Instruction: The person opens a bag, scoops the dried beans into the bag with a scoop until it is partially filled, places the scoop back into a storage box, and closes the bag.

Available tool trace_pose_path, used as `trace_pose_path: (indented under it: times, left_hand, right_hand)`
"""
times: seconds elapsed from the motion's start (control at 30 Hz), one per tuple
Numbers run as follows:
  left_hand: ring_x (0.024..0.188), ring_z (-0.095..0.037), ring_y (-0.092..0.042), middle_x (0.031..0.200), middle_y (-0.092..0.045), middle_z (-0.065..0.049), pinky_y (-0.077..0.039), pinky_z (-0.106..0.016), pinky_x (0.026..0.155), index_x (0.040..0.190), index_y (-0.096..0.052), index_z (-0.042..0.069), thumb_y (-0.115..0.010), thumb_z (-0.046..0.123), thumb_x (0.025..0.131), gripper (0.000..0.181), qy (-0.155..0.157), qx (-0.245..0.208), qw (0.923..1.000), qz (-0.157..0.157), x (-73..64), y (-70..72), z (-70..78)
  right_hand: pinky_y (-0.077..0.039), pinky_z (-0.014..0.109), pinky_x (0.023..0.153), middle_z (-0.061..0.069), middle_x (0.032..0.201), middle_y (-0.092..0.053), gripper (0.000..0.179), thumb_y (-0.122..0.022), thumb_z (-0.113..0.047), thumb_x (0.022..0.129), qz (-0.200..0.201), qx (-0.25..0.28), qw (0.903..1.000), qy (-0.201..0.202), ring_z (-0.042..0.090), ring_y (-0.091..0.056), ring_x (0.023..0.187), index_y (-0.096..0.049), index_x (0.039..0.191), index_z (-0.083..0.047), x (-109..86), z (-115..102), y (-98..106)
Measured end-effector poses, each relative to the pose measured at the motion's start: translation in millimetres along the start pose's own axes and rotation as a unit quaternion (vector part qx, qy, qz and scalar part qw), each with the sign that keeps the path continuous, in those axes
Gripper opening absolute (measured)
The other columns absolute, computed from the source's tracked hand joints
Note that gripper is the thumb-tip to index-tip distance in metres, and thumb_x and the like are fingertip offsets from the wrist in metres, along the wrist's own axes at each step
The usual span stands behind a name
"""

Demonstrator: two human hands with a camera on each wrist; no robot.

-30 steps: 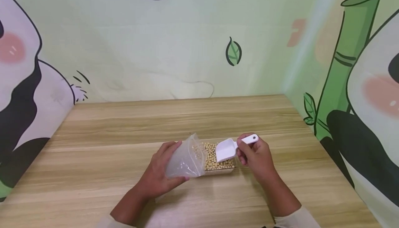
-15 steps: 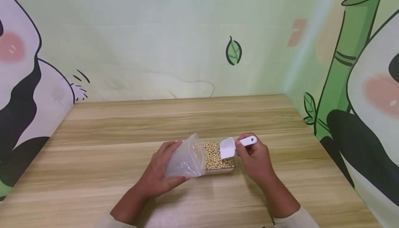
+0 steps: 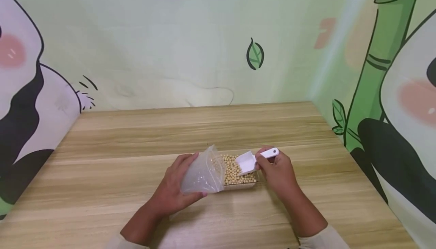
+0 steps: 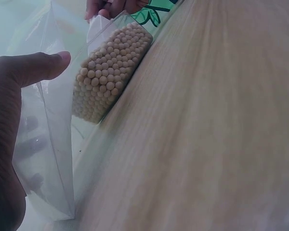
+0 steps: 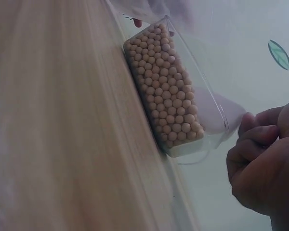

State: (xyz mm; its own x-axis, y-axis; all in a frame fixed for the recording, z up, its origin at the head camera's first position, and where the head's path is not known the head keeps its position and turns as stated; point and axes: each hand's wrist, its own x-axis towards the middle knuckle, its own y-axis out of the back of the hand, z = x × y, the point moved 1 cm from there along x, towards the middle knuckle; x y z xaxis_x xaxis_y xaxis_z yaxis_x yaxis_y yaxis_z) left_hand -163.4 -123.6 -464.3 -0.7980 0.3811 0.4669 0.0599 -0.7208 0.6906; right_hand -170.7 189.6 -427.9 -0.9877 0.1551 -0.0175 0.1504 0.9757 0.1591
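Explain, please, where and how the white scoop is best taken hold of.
I'd pinch the scoop by its slim handle, coming from the right: the handle points that way, past the end of the clear box, while the broad blade reaches in over the beans. The right hand grips it near the blade, leaving the holed end exposed.

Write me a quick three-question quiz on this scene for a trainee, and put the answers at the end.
1. Which of the person's hands holds the white scoop?
2. True or false: the clear container is filled with dark red beans.
3. Fill the gap: in the head view, the left hand holds a translucent ____ beside the container.

Key
1. The right hand.
2. False; the round beans inside are pale.
3. Bag.
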Motion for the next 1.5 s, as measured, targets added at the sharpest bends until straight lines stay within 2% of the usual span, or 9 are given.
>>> trace_pose_path:
  times: [0.13, 0.23, 0.37, 0.47, 0.57, 0.73, 1.07, 1.23, 1.5]
  left_hand:
    - [0.120, -0.024, -0.062, 0.147, -0.059, -0.011, -0.051, -0.042, 0.092, 0.164, -0.048, 0.015, -0.100, 0.035, 0.071, 0.108, -0.010, -0.002, 1.0000, 0.001, 0.6, -0.9, -0.8]
    - [0.120, -0.024, -0.062, 0.147, -0.059, -0.011, -0.051, -0.040, 0.092, 0.163, -0.049, 0.014, -0.100, 0.034, 0.071, 0.108, -0.016, 0.001, 0.9999, 0.002, 0.9, -1.2, -1.3]
    - [0.120, -0.024, -0.062, 0.147, -0.059, -0.011, -0.051, -0.039, 0.092, 0.163, -0.049, 0.012, -0.100, 0.034, 0.071, 0.107, -0.019, 0.002, 0.9998, 0.002, 2.0, -1.2, -1.2]
    - [0.119, -0.025, -0.063, 0.146, -0.060, -0.013, -0.053, -0.037, 0.090, 0.162, -0.050, 0.010, -0.100, 0.033, 0.072, 0.106, -0.024, -0.002, 0.9997, 0.003, 2.7, -1.3, -0.9]
    - [0.118, -0.025, -0.063, 0.146, -0.060, -0.013, -0.054, -0.036, 0.089, 0.161, -0.050, 0.009, -0.101, 0.032, 0.071, 0.106, -0.026, -0.008, 0.9996, 0.003, 2.5, -1.4, -0.9]
    - [0.117, -0.026, -0.064, 0.146, -0.060, -0.013, -0.055, -0.035, 0.089, 0.162, -0.050, 0.009, -0.101, 0.031, 0.071, 0.107, -0.029, -0.009, 0.9995, 0.006, 2.0, -1.9, -1.9]
    - [0.118, -0.024, -0.063, 0.146, -0.060, -0.012, -0.052, -0.036, 0.089, 0.163, -0.048, 0.011, -0.101, 0.033, 0.071, 0.108, -0.016, -0.005, 0.9999, -0.003, 2.0, -1.2, -0.3]
    - [0.118, -0.024, -0.063, 0.147, -0.060, -0.012, -0.052, -0.036, 0.090, 0.163, -0.049, 0.010, -0.101, 0.033, 0.071, 0.108, -0.019, -0.002, 0.9998, -0.002, 2.6, -1.1, -0.2]
    - [0.118, -0.026, -0.063, 0.146, -0.060, -0.014, -0.054, -0.035, 0.089, 0.162, -0.049, 0.008, -0.100, 0.032, 0.071, 0.107, -0.027, -0.009, 0.9996, 0.000, 2.8, -1.8, -0.1]
  right_hand:
    - [-0.037, 0.020, 0.056, -0.003, 0.072, -0.065, 0.015, -0.065, -0.009, 0.108, -0.013, 0.033, 0.9987, -0.036, 0.007, -0.050, 0.064, -0.066, 0.112, 0.006, 1.4, 1.5, -0.2]
    - [-0.033, 0.020, 0.052, -0.003, 0.072, -0.065, 0.015, -0.065, -0.009, 0.109, -0.022, 0.073, 0.9950, -0.064, 0.006, -0.043, 0.057, -0.064, 0.114, 0.005, 2.9, 4.7, 0.4]
    - [-0.026, 0.020, 0.046, -0.003, 0.071, -0.063, 0.011, -0.063, -0.010, 0.110, -0.035, 0.134, 0.9845, -0.107, 0.004, -0.032, 0.049, -0.061, 0.114, 0.000, 5.2, 9.7, 0.7]
    - [-0.025, 0.019, 0.045, -0.004, 0.071, -0.063, 0.006, -0.061, -0.009, 0.111, -0.045, 0.163, 0.9775, -0.126, 0.003, -0.030, 0.047, -0.061, 0.111, -0.003, 5.9, 11.8, 1.4]
    - [-0.025, 0.017, 0.044, -0.004, 0.070, -0.063, 0.006, -0.059, -0.008, 0.111, -0.058, 0.196, 0.9696, -0.135, 0.002, -0.030, 0.045, -0.062, 0.107, -0.005, 6.2, 13.7, 2.0]
    - [-0.024, 0.016, 0.042, -0.003, 0.070, -0.062, 0.018, -0.052, -0.007, 0.114, -0.092, 0.258, 0.9509, -0.145, 0.001, -0.031, 0.041, -0.061, 0.098, -0.009, 8.3, 17.8, 3.4]
    - [-0.024, 0.015, 0.043, -0.005, 0.072, -0.061, 0.034, -0.044, -0.009, 0.116, -0.134, 0.309, 0.9261, -0.169, 0.001, -0.031, 0.043, -0.061, 0.087, -0.012, 11.5, 22.7, 6.4]
    - [-0.023, 0.014, 0.043, -0.005, 0.071, -0.061, 0.040, -0.042, -0.011, 0.117, -0.132, 0.330, 0.9194, -0.168, 0.001, -0.031, 0.043, -0.062, 0.083, -0.012, 11.9, 21.9, 5.6]
    - [-0.023, 0.015, 0.045, -0.006, 0.070, -0.062, 0.042, -0.045, -0.014, 0.117, -0.102, 0.347, 0.9203, -0.149, 0.001, -0.030, 0.043, -0.064, 0.080, -0.011, 9.9, 14.8, 7.7]
